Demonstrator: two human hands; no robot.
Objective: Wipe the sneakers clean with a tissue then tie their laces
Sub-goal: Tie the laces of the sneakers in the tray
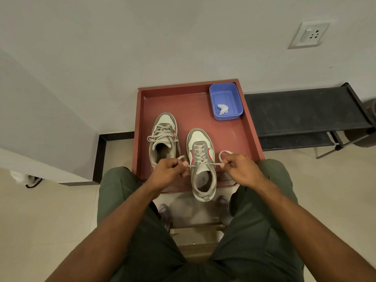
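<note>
The wiping looks finished: a crumpled white tissue (222, 109) lies in the blue rectangular plastic tub (238, 102) at the far right corner of the shallow red-brown tray (251, 127). The step in hand is lace-tying, on the right-hand grey-and-white sneaker with red side flashes (201, 159), which stands near the person, its heel overhanging the tray's near edge.

The left hand (166, 171) pinches one end of the pale grey lace (200, 157) just left of the shoe's throat, fingers curled round it. The right hand (241, 169) grips the other end on the right, where a loop of lace rises above the knuckles. The hands are apart, one on each side of the shoe, with the lace stretched between them across the top eyelets.

The matching left-hand sneaker (163, 137) sits farther off on the tray; its laces appear to be in a loose bow, though the view is too small to say the knot is firm.

Judging by the taut lace, the knot on the near shoe is being drawn tight. The next move calls for an even outward pull on both sides so the bow closes without a loop slipping through, then a check of the far shoe's bow.
</note>
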